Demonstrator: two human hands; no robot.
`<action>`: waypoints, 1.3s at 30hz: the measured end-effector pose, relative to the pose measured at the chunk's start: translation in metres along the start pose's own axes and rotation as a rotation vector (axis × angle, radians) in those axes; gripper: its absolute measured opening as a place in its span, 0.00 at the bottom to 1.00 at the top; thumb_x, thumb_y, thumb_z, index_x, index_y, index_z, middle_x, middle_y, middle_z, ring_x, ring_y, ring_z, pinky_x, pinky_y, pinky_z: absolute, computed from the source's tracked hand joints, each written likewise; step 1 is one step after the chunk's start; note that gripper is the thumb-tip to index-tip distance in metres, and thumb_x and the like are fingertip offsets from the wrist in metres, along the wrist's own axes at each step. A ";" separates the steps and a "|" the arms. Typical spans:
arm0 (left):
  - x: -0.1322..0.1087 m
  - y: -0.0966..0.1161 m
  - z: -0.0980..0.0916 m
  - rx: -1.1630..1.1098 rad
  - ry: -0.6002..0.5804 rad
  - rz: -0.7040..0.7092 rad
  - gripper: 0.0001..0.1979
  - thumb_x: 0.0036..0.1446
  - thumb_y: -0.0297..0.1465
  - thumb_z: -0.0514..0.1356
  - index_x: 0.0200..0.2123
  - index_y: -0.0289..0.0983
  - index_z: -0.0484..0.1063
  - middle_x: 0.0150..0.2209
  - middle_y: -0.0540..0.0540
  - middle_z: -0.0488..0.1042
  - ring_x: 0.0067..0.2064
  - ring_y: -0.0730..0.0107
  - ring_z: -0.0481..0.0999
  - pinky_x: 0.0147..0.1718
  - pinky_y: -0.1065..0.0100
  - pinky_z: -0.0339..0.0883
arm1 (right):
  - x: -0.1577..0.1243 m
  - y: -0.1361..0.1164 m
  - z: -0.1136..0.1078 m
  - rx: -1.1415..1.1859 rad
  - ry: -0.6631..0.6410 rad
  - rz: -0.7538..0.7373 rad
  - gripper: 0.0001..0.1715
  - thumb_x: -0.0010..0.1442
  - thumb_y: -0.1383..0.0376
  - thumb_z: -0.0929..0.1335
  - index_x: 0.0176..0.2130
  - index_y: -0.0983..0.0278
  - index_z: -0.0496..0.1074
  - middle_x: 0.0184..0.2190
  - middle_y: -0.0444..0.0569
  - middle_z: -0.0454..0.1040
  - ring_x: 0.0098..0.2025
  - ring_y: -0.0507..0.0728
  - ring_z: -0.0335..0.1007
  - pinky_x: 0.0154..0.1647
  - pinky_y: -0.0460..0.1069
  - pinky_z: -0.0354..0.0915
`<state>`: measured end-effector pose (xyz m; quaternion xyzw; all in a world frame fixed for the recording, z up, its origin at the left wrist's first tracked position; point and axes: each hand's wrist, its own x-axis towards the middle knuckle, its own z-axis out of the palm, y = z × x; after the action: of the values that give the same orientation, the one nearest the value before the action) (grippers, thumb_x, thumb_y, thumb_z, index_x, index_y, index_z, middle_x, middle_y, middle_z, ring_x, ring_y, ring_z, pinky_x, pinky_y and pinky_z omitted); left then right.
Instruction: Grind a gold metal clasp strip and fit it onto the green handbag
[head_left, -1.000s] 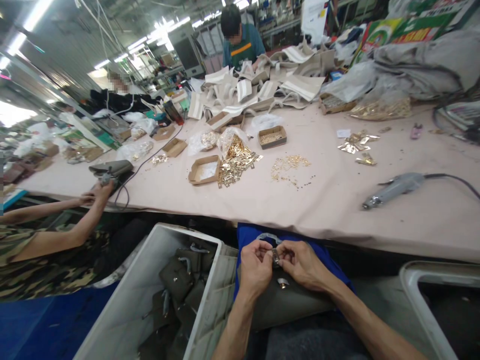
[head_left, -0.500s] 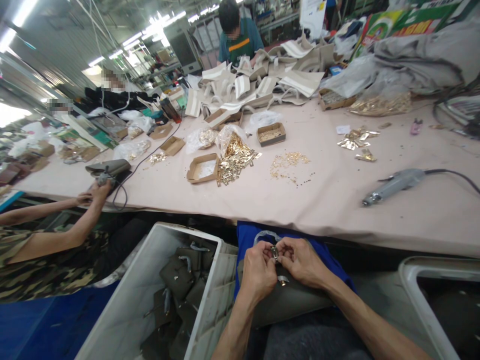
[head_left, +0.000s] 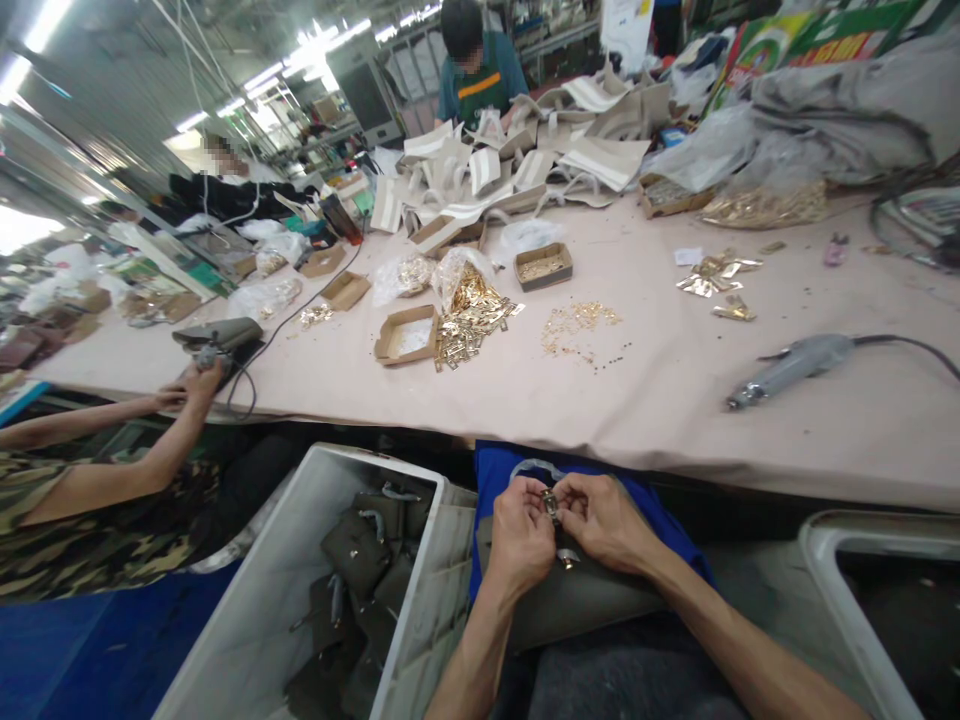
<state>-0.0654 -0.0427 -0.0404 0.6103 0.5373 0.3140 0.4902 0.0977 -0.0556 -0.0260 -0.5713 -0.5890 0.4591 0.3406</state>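
Note:
Between the fingertips of my left hand [head_left: 523, 530] and my right hand [head_left: 600, 518] is a small gold-coloured metal fitting [head_left: 550, 503]. Both hands are closed in a pinch on it, from either side. Beneath them a dark olive bag [head_left: 577, 605] lies across my lap, over a blue cloth [head_left: 491, 465]. The bag's handle, wrapped in clear plastic [head_left: 534, 466], arches up behind my fingers. Just below the fitting, a second shiny metal piece [head_left: 568, 560] sits on the bag. My fingers hide part of the fitting.
A grey electric screwdriver [head_left: 787, 370] lies on the table [head_left: 660, 420] at right. Gold plates [head_left: 472, 320] spill from a bag beside a cardboard box [head_left: 382, 345]. At left stands a white bin [head_left: 446, 530] of olive bags; another bin [head_left: 814, 550] is right. A co-worker's arms [head_left: 142, 465] are at left.
My hands stay nearly in place, with the metal fitting turned slightly between my fingers. The view has shifted very little.

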 end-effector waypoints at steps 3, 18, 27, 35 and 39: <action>0.000 0.002 0.000 -0.032 0.014 -0.037 0.14 0.49 0.14 0.58 0.36 0.35 0.71 0.29 0.49 0.74 0.28 0.70 0.73 0.27 0.73 0.67 | 0.000 0.001 0.000 0.012 -0.004 0.004 0.08 0.53 0.71 0.66 0.33 0.65 0.76 0.24 0.44 0.74 0.25 0.53 0.66 0.26 0.46 0.59; -0.001 -0.001 0.000 -0.056 0.026 -0.045 0.08 0.52 0.18 0.59 0.34 0.34 0.74 0.29 0.45 0.78 0.29 0.67 0.76 0.29 0.71 0.68 | 0.000 0.002 0.002 -0.038 0.014 0.012 0.08 0.56 0.67 0.66 0.30 0.65 0.75 0.21 0.43 0.72 0.23 0.53 0.64 0.26 0.46 0.56; -0.001 0.000 -0.002 -0.060 -0.010 -0.057 0.04 0.51 0.21 0.61 0.30 0.33 0.74 0.25 0.48 0.74 0.25 0.71 0.70 0.24 0.73 0.61 | 0.000 0.003 0.004 -0.095 0.054 0.004 0.17 0.61 0.61 0.64 0.26 0.65 0.75 0.20 0.43 0.68 0.23 0.52 0.61 0.26 0.48 0.51; 0.000 0.009 -0.005 0.051 0.001 -0.056 0.09 0.59 0.28 0.58 0.27 0.35 0.75 0.22 0.50 0.71 0.23 0.71 0.67 0.22 0.71 0.57 | 0.001 0.002 0.004 -0.067 0.026 0.013 0.18 0.61 0.59 0.64 0.26 0.65 0.75 0.21 0.44 0.69 0.25 0.53 0.62 0.27 0.48 0.53; -0.003 0.007 0.000 0.178 0.078 0.001 0.09 0.58 0.27 0.57 0.26 0.36 0.74 0.22 0.49 0.71 0.24 0.69 0.69 0.24 0.70 0.57 | -0.001 -0.003 0.007 -0.122 0.055 0.029 0.18 0.60 0.60 0.64 0.25 0.65 0.74 0.19 0.43 0.67 0.24 0.53 0.62 0.28 0.48 0.52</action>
<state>-0.0631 -0.0449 -0.0331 0.6389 0.5815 0.2888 0.4125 0.0900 -0.0571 -0.0251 -0.6117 -0.5980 0.4114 0.3146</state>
